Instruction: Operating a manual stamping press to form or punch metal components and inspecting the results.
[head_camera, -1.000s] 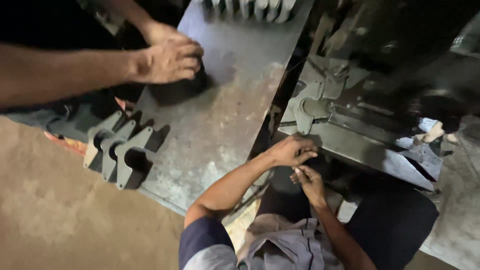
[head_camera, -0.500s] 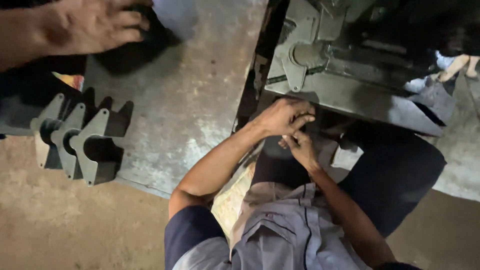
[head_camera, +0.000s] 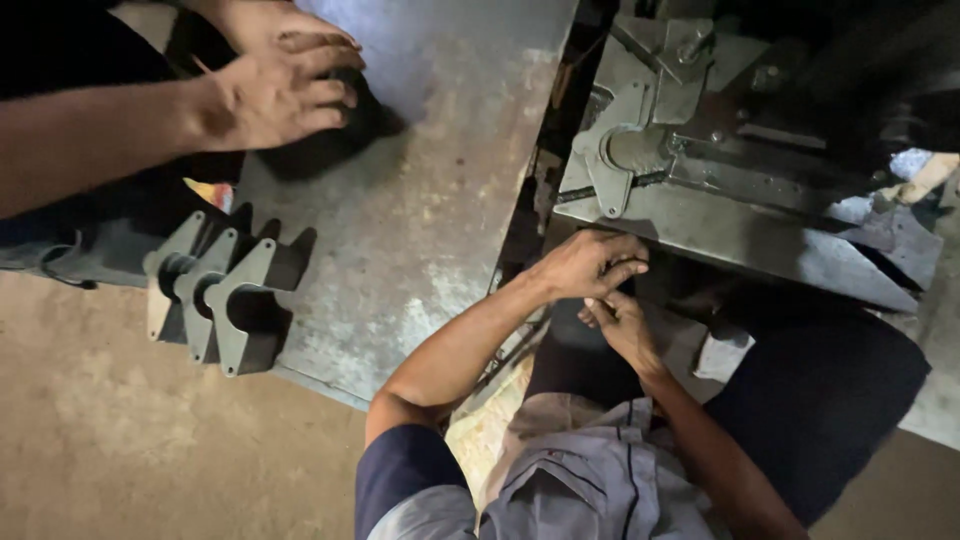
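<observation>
My left hand (head_camera: 592, 264) lies with curled fingers at the front edge of a grey metal press bed (head_camera: 760, 240). My right hand (head_camera: 622, 326) is just below it, fingertips touching the left hand's fingers. Whatever is between them is hidden in shadow. A grey forked metal part (head_camera: 622, 152) sits in the die on the press above my hands. On the steel table (head_camera: 430, 210) to my left, three grey brackets with U-shaped cut-outs (head_camera: 228, 302) stand in a row at the near left edge.
A co-worker's two hands (head_camera: 275, 88) press on a dark object (head_camera: 335, 135) at the table's far left. A dark gap (head_camera: 525, 215) separates table and press. Bare concrete floor (head_camera: 130, 440) lies at the lower left. My dark trousers (head_camera: 820, 400) fill the lower right.
My two hands have stayed together at the press edge. The view has shifted, so the table, brackets and co-worker's hands sit differently in frame.
</observation>
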